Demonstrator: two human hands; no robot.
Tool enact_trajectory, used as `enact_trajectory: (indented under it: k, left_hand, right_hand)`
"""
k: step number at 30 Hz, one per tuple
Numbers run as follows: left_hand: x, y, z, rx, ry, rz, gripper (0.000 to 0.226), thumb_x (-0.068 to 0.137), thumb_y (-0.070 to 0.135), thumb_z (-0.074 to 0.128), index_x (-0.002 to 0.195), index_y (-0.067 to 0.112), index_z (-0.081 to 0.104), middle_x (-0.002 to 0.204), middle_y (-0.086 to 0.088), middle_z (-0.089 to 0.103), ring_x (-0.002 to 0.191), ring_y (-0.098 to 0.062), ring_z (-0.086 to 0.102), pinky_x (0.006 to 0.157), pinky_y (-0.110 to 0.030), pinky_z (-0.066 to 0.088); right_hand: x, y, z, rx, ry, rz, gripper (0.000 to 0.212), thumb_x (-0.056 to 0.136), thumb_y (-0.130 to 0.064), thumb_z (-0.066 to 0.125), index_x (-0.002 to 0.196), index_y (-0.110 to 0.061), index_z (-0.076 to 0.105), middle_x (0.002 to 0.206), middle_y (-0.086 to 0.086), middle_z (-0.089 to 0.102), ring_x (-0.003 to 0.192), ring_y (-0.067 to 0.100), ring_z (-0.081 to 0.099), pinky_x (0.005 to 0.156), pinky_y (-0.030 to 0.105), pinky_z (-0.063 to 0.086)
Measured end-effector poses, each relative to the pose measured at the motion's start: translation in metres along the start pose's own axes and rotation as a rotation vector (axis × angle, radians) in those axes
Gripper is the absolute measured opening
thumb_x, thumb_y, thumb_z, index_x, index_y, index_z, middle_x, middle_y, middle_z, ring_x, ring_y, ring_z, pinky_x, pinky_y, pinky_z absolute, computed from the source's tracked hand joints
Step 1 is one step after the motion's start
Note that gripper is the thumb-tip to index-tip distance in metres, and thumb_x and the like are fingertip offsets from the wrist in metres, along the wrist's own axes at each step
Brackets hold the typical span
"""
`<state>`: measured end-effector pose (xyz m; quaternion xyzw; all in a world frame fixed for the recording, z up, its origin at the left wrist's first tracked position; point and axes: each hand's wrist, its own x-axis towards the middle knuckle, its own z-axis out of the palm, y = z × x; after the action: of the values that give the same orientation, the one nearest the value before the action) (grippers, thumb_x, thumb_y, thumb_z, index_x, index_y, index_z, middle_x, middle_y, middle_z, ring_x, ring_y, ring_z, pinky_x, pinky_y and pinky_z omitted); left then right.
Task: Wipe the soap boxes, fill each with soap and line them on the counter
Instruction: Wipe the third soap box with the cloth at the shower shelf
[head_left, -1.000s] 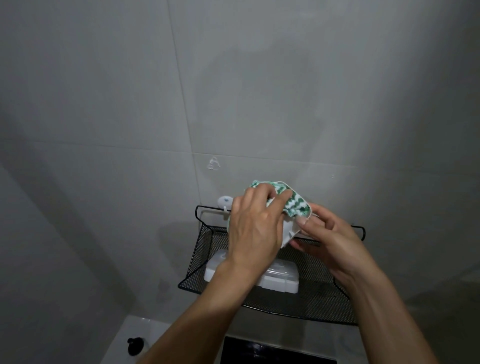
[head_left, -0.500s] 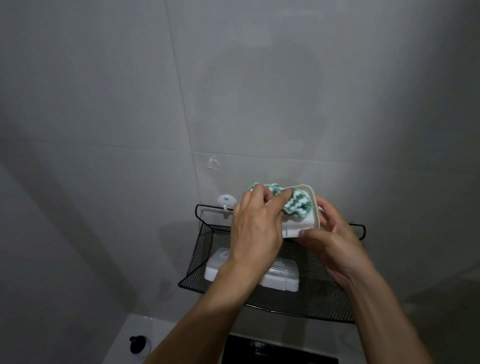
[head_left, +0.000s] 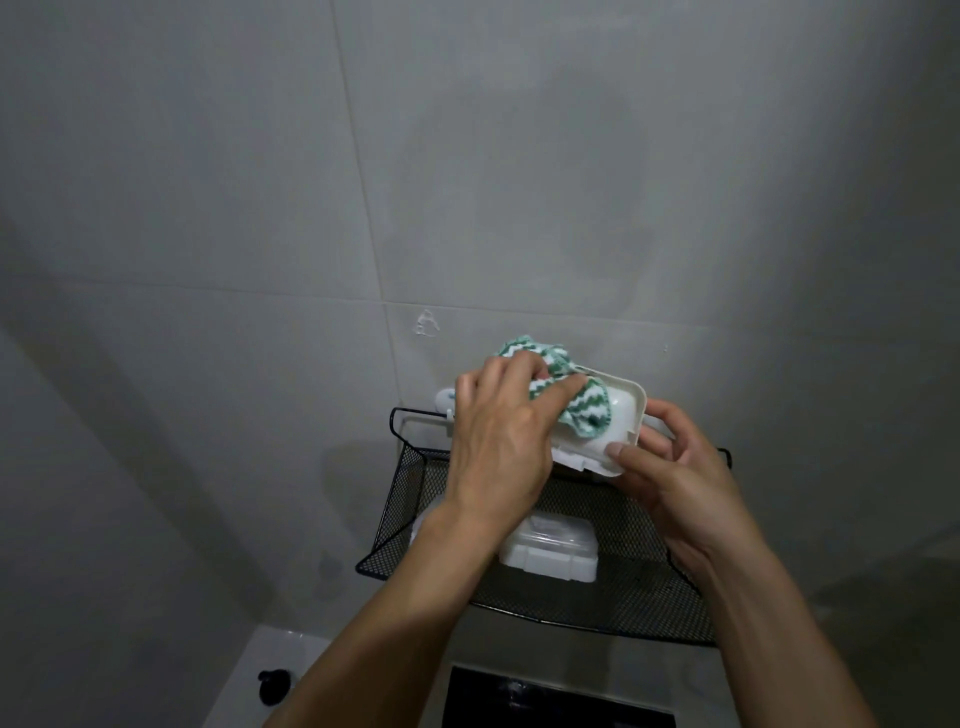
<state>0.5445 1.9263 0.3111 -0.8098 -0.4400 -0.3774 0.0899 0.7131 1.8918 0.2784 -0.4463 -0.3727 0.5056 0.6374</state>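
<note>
Left hand (head_left: 501, 441): grips green-white cloth (head_left: 550, 387) inside open soap box (head_left: 621, 421). Right hand (head_left: 675, 483): holds box, apparently underneath.

Dim, grey light with soft shadows on the wall (head_left: 260, 208), corners darkened, edges bowed by wide-angle distortion.

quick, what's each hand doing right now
Left hand: grips the green and white cloth, pressing it into the soap box.
Right hand: holds the soap box.
</note>
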Motion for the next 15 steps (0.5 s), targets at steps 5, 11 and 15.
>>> enact_trajectory:
  k: [5,11,15]
  left_hand:
    - [-0.001,-0.017,0.001,0.052,0.032,-0.166,0.04,0.086,0.001,0.056,0.12,0.017,0.07,0.101,-0.009,0.058,0.092,-0.03,0.054,0.078,-0.038,0.034]
    - [0.001,-0.002,0.005,-0.106,-0.009,-0.202,0.038,0.091,0.006,0.06,0.127,0.018,0.066,0.101,-0.009,0.054,0.095,-0.029,0.052,0.076,-0.041,0.04]
    - [0.004,0.003,0.002,-0.072,-0.026,-0.141,0.041,0.09,0.008,0.058,0.129,0.019,0.065,0.104,-0.007,0.055,0.096,-0.028,0.051,0.076,-0.04,0.038]
  right_hand:
    - [-0.001,-0.002,-0.002,-0.008,0.037,-0.03,0.041,0.084,0.017,0.06,0.108,-0.015,0.058,0.102,0.011,0.076,0.085,0.025,0.075,0.063,0.03,0.061]
    - [0.001,0.004,0.007,-0.098,0.021,-0.075,0.044,0.083,0.02,0.058,0.114,-0.012,0.055,0.101,0.008,0.076,0.085,0.023,0.073,0.071,0.031,0.061]
    - [0.002,0.002,0.009,-0.069,0.044,-0.092,0.046,0.084,0.02,0.057,0.116,-0.012,0.055,0.103,0.009,0.076,0.083,0.021,0.073,0.07,0.031,0.06]
